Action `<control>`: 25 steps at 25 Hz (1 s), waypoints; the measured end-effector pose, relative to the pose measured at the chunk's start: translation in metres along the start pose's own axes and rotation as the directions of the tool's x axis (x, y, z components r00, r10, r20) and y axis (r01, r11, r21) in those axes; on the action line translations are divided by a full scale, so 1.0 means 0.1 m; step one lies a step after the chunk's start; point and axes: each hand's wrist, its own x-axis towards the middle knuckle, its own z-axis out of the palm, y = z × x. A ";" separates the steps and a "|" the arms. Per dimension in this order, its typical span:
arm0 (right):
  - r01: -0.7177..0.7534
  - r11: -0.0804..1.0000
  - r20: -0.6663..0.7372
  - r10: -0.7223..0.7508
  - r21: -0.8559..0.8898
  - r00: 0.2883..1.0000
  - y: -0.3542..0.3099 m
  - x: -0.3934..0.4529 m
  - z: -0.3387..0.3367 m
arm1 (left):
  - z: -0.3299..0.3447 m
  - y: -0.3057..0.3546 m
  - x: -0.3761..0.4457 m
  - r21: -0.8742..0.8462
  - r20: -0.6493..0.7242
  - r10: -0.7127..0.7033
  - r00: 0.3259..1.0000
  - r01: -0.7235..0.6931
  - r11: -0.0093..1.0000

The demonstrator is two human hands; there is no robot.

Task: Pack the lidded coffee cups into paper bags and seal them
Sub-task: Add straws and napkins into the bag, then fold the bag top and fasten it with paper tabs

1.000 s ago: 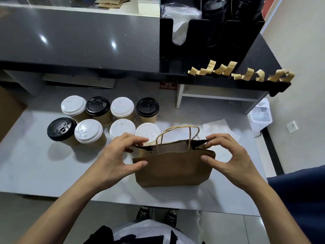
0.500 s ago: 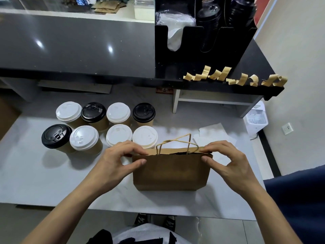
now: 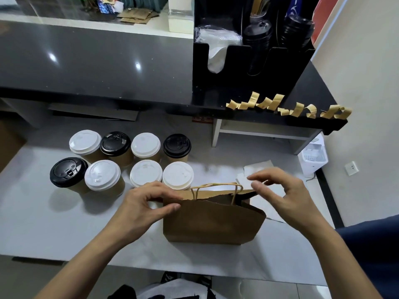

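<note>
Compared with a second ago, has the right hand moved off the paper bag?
Yes. The right hand has let go of the paper bag rim and lifted up and away, toward the tape strips.

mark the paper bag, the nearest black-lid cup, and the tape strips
paper bag [image 3: 212,223]: head view, front panel.
black-lid cup [image 3: 68,172]: head view, lid centre.
tape strips [image 3: 290,107]: head view, middle strip on the shelf edge.

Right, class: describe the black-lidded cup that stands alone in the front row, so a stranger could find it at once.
Start at the pale counter and find the eight cups left of the paper bag, in two rows of four. Take the row nearer the person and go to its far left end. That cup is the only black-lidded one in its row; the other three have white lids.
</note>
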 end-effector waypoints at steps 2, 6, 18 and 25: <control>-0.014 0.999 -0.083 0.017 0.044 0.996 -0.06 0.22 0.02 | -0.01 0.01 -0.01 0.008 0.002 -0.002 1.000 0.002 1.000; -0.081 0.979 -0.171 0.113 0.186 0.979 -0.24 0.68 0.14 | -0.02 0.03 -0.01 -0.007 0.006 -0.001 1.000 0.001 1.000; -0.210 0.933 -0.217 0.279 0.293 0.936 -0.35 1.48 0.50 | -0.03 0.02 -0.03 -0.031 0.004 -0.034 0.999 0.034 0.999; -0.205 0.897 -0.202 0.302 0.393 0.932 -0.43 1.67 0.51 | -0.04 0.02 -0.03 -0.025 0.010 -0.052 0.999 0.053 0.998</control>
